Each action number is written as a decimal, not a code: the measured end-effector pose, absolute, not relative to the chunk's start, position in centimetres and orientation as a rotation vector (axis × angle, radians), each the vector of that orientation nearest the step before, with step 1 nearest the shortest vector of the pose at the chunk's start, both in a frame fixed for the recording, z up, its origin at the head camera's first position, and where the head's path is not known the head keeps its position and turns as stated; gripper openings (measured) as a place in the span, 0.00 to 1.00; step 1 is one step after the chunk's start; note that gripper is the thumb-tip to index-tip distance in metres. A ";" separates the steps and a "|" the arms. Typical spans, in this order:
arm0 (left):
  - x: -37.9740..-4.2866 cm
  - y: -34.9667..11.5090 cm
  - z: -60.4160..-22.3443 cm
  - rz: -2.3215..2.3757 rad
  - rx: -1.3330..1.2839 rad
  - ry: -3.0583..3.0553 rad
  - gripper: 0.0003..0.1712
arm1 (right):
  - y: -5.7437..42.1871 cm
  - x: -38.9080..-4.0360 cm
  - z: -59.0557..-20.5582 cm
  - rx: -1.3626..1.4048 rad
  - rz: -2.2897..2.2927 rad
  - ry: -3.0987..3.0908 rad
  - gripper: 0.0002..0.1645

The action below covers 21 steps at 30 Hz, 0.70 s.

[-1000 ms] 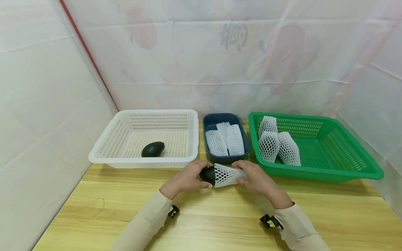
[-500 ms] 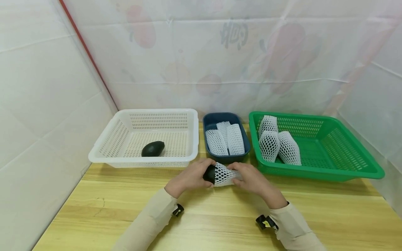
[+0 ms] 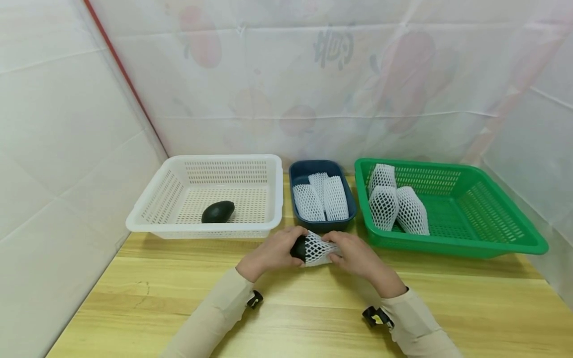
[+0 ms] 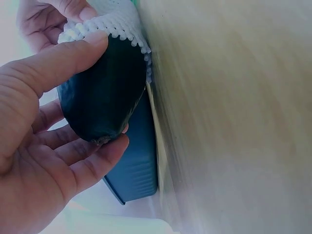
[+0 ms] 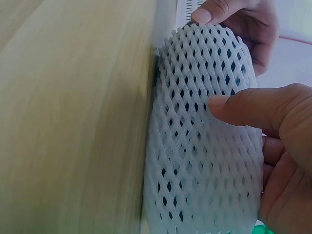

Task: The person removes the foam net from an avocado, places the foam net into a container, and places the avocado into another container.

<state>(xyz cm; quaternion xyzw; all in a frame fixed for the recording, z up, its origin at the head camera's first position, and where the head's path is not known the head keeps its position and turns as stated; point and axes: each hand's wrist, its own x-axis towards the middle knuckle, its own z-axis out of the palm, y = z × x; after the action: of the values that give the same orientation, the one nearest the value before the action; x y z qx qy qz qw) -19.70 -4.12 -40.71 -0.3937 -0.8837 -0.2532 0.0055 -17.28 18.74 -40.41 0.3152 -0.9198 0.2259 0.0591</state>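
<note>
The left hand (image 3: 270, 252) grips a dark fruit (image 4: 107, 92) over the table (image 3: 309, 313), in front of the blue box (image 3: 323, 226), and the right hand (image 3: 358, 254) pinches the white net (image 5: 202, 131) which is around the fruit's other end. Only the left wrist view shows the rough tip, bare, with the left thumb at the net's edge and the other fingers curled behind. The right wrist view shows the right thumb lying on the net, and dark skin through its holes. Only the head view shows a second fruit (image 3: 218, 212) in the white basket (image 3: 206, 227) and three net-covered pieces (image 3: 412, 211) in the green basket (image 3: 452, 244).
</note>
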 end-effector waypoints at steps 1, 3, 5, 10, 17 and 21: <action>-19.7 -4.2 -40.7 -0.793 -1.236 -2.764 0.36 | 18.7 -17.3 -40.4 0.955 0.685 -2.786 0.21; -19.6 -4.2 -40.6 -0.797 -1.238 -2.764 0.36 | 18.7 -17.3 -40.3 0.954 0.685 -2.783 0.20; -19.5 -4.3 -40.5 -0.803 -1.238 -2.767 0.36 | 18.6 -17.2 -40.2 0.956 0.680 -2.777 0.19; -19.1 -4.6 -39.8 -0.855 -1.224 -2.772 0.35 | 18.8 -17.0 -39.7 0.958 0.650 -2.724 0.17; -18.9 -5.6 -39.5 -0.874 -1.209 -2.743 0.33 | 19.6 -17.0 -39.1 0.914 0.596 -2.692 0.14; -18.9 -6.0 -39.7 -0.865 -1.211 -2.730 0.32 | 20.1 -16.8 -39.2 0.896 0.578 -2.692 0.14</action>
<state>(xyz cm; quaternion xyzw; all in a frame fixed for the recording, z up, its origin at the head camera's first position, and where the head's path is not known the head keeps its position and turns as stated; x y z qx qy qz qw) -18.86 -6.01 -39.66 -0.3894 -0.8779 -0.2782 0.0162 -16.83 20.09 -39.20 0.3069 -0.9228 0.1981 0.1227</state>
